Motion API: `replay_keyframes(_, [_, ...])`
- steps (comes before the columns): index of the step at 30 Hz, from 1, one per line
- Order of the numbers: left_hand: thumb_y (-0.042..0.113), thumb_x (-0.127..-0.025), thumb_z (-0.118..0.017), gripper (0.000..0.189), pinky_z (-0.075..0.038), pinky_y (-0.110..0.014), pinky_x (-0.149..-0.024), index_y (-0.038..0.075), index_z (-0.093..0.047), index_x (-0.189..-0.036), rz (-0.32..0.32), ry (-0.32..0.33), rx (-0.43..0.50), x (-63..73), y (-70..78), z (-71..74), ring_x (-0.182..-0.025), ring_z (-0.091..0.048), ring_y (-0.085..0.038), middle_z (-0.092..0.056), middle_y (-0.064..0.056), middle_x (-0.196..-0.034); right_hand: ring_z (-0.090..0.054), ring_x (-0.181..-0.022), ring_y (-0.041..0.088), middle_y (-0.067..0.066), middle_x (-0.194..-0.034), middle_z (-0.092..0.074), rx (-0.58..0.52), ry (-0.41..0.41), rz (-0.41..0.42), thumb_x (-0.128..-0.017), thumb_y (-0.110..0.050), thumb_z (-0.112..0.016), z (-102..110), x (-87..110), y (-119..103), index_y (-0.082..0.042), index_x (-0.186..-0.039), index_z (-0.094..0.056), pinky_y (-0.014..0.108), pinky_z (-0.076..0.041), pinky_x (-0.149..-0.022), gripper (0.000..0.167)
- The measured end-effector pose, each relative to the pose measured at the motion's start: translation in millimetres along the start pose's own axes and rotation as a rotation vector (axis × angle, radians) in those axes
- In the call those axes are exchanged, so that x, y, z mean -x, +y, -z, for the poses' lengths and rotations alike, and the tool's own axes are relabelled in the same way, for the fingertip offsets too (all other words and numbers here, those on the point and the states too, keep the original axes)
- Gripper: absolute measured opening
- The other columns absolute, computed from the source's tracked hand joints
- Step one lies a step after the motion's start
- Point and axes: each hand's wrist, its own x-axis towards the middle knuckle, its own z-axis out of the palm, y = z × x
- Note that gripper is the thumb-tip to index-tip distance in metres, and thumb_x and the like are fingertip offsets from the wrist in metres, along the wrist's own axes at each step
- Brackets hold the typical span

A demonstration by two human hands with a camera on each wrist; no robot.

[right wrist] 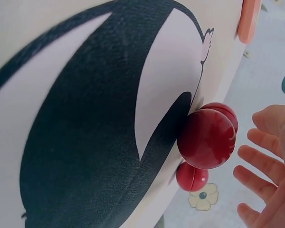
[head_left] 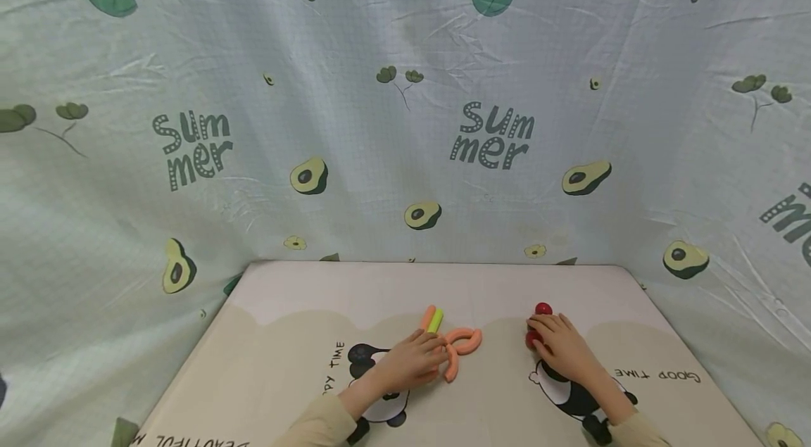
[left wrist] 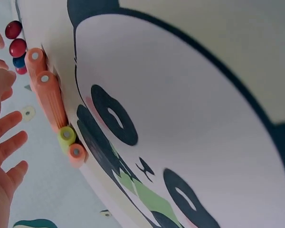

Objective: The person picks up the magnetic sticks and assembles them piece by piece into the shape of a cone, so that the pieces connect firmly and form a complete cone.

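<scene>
My left hand [head_left: 408, 362] hovers over a group of toy rods, its fingers loosely extended. Near it are curved orange rods [head_left: 469, 341], a straight orange rod [head_left: 427, 317] and a lime-green rod [head_left: 436, 321]. Silver discs show on the rod ends in the left wrist view, where the fingers [left wrist: 12, 124] look apart from the rods. My right hand [head_left: 564, 347] reaches over several red balls [head_left: 543, 308], partly hiding them. In the right wrist view its spread fingers [right wrist: 259, 159] are beside a large red ball [right wrist: 206, 138], with no grip on it. A blue ball [left wrist: 20, 61] shows among the red ones in the left wrist view.
The table [head_left: 500, 405] has a cover printed with pandas and lettering. Behind it and at both sides hangs a pale curtain [head_left: 355, 32] with avocado and leaf prints. The rods lie mid-table, the balls farther right.
</scene>
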Motion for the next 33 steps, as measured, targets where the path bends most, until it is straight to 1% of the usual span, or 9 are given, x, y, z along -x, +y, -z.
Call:
replay_keyframes(4, [0.023,-0.078,-0.065,0.031,-0.042,-0.035,-0.091,0.022,-0.059,-0.109,-0.018,0.015,-0.014,-4.5,2.3,-3.0,-0.107,-0.050,-0.013,-0.058,0.002,-0.110,-0.054,-0.101,0.031,0.015,-0.105,-0.061,0.003,0.015,-0.002,-0.071,-0.009,-0.069,0.8,1.6,0.8,0.000,-0.104,-0.061,0.056,-0.035,-0.091,0.035])
replay_keyframes(7, [0.024,-0.080,-0.064,0.030,-0.044,-0.035,-0.089,0.023,-0.059,-0.110,-0.016,0.008,-0.030,-6.2,4.3,-5.7,-0.103,-0.049,-0.011,-0.057,0.004,-0.105,-0.055,-0.098,0.031,0.015,-0.103,-0.061,0.011,0.028,0.009,-0.070,-0.008,-0.069,-0.5,2.6,1.6,0.000,-0.102,-0.062,0.055,-0.035,-0.090,0.033])
replay_keyframes(11, [0.026,-0.081,-0.063,0.026,-0.044,-0.037,-0.090,0.026,-0.060,-0.107,-0.023,-0.043,-0.063,-6.7,6.5,-8.6,-0.105,-0.049,-0.012,-0.058,0.007,-0.105,-0.056,-0.096,0.030,0.014,-0.101,-0.061,0.025,0.039,0.019,-0.070,-0.009,-0.069,-2.8,4.2,2.4,-0.001,-0.100,-0.063,0.054,-0.036,-0.089,0.031])
replay_keyframes(14, [0.027,-0.080,-0.064,0.027,-0.043,-0.038,-0.091,0.029,-0.059,-0.107,-0.031,-0.089,-0.099,-6.7,7.1,-9.6,-0.109,-0.048,-0.015,-0.056,0.008,-0.111,-0.056,-0.096,0.029,0.013,-0.100,-0.061,0.028,0.045,0.022,-0.070,-0.008,-0.070,-4.0,4.8,3.0,-0.002,-0.099,-0.063,0.054,-0.037,-0.089,0.031])
replay_keyframes(18, [0.026,-0.080,-0.064,0.029,-0.044,-0.039,-0.090,0.031,-0.059,-0.108,-0.032,-0.106,-0.112,-8.2,7.2,-8.8,-0.108,-0.049,-0.014,-0.054,0.008,-0.115,-0.055,-0.095,0.029,0.013,-0.100,-0.061,0.030,0.061,0.037,-0.069,-0.007,-0.070,-4.6,4.6,3.4,-0.002,-0.099,-0.062,0.054,-0.038,-0.088,0.031])
replay_keyframes(22, [0.023,-0.081,-0.063,0.031,-0.044,-0.041,-0.090,0.031,-0.058,-0.110,-0.034,-0.095,-0.063,-10.1,8.8,-6.4,-0.110,-0.050,-0.015,-0.055,0.005,-0.117,-0.055,-0.094,0.029,0.013,-0.099,-0.061,0.038,0.069,0.045,-0.067,-0.006,-0.071,-4.9,4.6,3.9,-0.002,-0.098,-0.062,0.054,-0.038,-0.087,0.032])
replay_keyframes(25, [0.023,-0.082,-0.062,0.028,-0.043,-0.041,-0.090,0.031,-0.059,-0.109,-0.046,-0.067,-0.029,-11.3,10.4,-6.7,-0.110,-0.050,-0.016,-0.056,0.004,-0.116,-0.056,-0.095,0.029,0.013,-0.100,-0.061,0.034,0.061,0.042,-0.068,-0.007,-0.070,-5.1,4.8,4.3,-0.002,-0.098,-0.063,0.053,-0.038,-0.088,0.031])
replay_keyframes(30, [0.024,-0.083,-0.060,0.018,-0.043,-0.035,-0.086,0.030,-0.061,-0.100,-0.068,-0.017,-0.021,-12.4,12.1,-9.9,-0.107,-0.052,-0.015,-0.058,0.004,-0.111,-0.055,-0.097,0.029,0.012,-0.101,-0.061,0.026,0.034,0.018,-0.072,-0.010,-0.069,-5.0,5.3,4.1,-0.003,-0.100,-0.062,0.053,-0.037,-0.090,0.029])
replay_keyframes(33, [0.023,-0.084,-0.059,0.014,-0.042,-0.032,-0.084,0.030,-0.061,-0.096,-0.073,-0.016,-0.036,-13.4,12.8,-11.0,-0.105,-0.052,-0.013,-0.058,0.005,-0.109,-0.055,-0.097,0.029,0.012,-0.101,-0.061,0.024,0.021,0.004,-0.073,-0.011,-0.069,-4.7,6.1,3.3,-0.003,-0.100,-0.062,0.053,-0.037,-0.090,0.029])
